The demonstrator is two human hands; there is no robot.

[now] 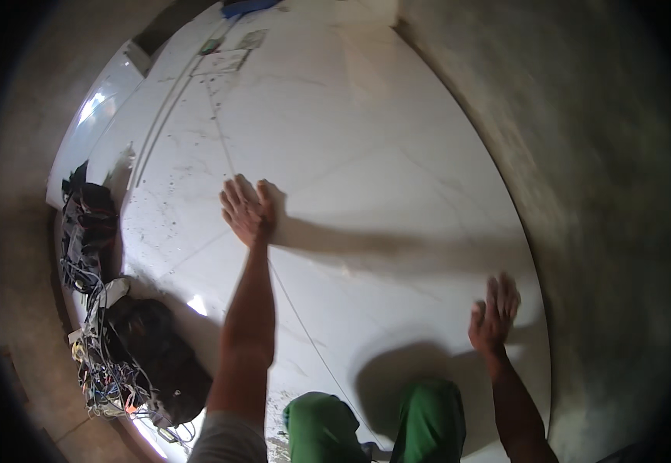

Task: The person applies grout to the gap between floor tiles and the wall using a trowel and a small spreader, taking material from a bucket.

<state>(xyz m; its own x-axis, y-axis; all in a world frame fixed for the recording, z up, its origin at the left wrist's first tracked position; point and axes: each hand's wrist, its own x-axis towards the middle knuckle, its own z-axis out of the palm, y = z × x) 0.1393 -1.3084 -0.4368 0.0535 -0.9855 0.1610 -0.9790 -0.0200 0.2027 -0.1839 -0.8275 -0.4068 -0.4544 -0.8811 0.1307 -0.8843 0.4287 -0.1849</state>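
Stretched out ahead, my left hand lies with its fingers extended on the pale, marble-veined tile floor, close to a thin joint line between tiles. It holds nothing. Nearer the right wall, my right hand has its fingers extended and nothing in it. Whether its palm touches the floor or hovers over it, I cannot tell. My knees in green trousers show at the lower edge, between my two arms.
A black bag with tangled cables stands at the left, a second dark bag just beyond it. A bare grey wall borders the right side. Dark specks, thin strips and a blue object lie farther off.
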